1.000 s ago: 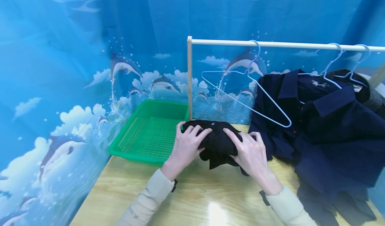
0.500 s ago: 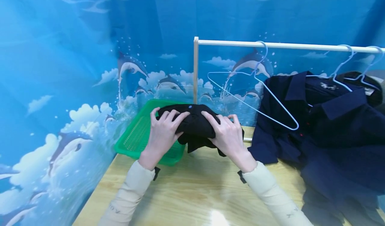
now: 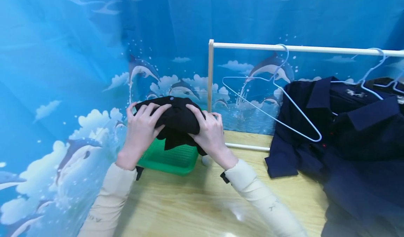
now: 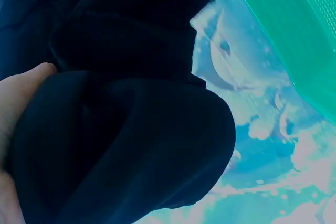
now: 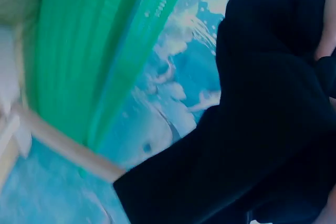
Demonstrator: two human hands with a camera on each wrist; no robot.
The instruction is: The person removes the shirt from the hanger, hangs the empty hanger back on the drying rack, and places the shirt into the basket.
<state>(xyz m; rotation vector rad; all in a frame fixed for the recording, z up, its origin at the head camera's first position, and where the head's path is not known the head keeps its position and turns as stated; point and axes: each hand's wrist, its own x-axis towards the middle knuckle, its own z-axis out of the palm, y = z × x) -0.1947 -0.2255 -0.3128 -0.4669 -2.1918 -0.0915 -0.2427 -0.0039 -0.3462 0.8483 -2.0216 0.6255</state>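
Both left hand (image 3: 139, 131) and right hand (image 3: 210, 134) curl fingers round a bundled black garment (image 3: 180, 117) above the green basket (image 3: 170, 165) on the surface's far-left corner, seemingly not yet inside.

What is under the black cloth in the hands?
Below the black cloth, the head view shows the near part of the green basket. Its far part is mostly covered; contents there cannot be seen.

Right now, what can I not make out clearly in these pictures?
Green basket: far side mostly hidden by black cloth, head view.
Navy shirt: lower end cut off by bottom edge, head view.
Collar label: too small, head view.
Left hand: partly off left edge, left wrist view.
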